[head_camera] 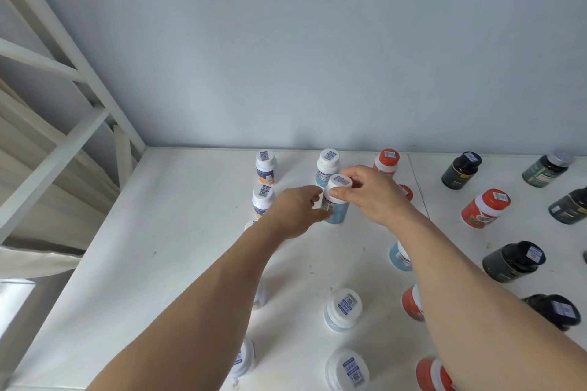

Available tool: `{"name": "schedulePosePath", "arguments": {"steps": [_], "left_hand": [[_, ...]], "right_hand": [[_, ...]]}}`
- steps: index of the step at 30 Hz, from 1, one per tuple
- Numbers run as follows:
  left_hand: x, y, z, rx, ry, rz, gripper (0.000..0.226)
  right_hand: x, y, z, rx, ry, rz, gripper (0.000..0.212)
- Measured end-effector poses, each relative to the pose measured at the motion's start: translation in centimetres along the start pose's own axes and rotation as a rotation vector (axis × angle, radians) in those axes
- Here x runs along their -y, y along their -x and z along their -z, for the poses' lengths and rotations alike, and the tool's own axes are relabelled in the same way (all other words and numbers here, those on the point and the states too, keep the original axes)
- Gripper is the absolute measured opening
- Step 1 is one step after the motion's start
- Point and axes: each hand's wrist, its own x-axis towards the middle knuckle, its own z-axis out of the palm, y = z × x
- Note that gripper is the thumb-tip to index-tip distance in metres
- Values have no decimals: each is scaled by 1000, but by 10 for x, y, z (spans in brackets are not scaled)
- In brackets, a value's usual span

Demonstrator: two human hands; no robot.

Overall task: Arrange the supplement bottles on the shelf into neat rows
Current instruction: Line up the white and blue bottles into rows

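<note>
- Both hands meet on 1 white-capped plastic bottle with a pale blue label, which stands on the white shelf board in the middle column, just in front of an identical blue-label bottle at the back wall.
- The right hand pinches the cap: the thumb lies across the cap's near edge and the fingers curl over its far side.
- The left hand curls round the bottle's body at label height; its fingertips are hidden behind the bottle, so how firmly they press cannot be told.
- Whether the bottle's base touches the board or is slightly lifted cannot be told.
- Risk 1: the 2 blue-label bottles stand very close; pushing the held one backward would likely knock the rear one against the grey wall or tip it.
- Risk 2: the left forearm passes over a white bottle with an orange-and-blue label and partly hides another behind it; a sideways sweep of the wrist could topple either.
- Risk 3: the right forearm crosses above a blue-label bottle lying under it and an orange bottle with white cap; drawing the arm back low could drag them out of line.
- Risk 4: a grip on the cap alone may let a tall bottle swing if the left hand releases first.
- Dark green bottles with black caps stand well apart at the right and seem out of danger.
</note>
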Motion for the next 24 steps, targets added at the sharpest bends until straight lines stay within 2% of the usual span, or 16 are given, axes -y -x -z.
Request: {"name": "schedulePosePath", "arguments": {"steps": [2,7,15,20,24], "left_hand": [[1,1,2,-27,-151,-30,55],[7,2,2,-58,-319,-104,55],[12,0,4,-86,-293,-150,55],[8,-9,14,-106,-239,-137,55],[4,-21,20,-118,-207,-101,54]], "right_hand": [[-7,-1,-6,11,-5,-20,27],[-18,7,-21,17,7,-65,39],[-17,11,-26,16,74,-79,48],[-11,7,-20,32,13,-80,66],[-1,-15,-3,-95,-34,-44,56]]}}
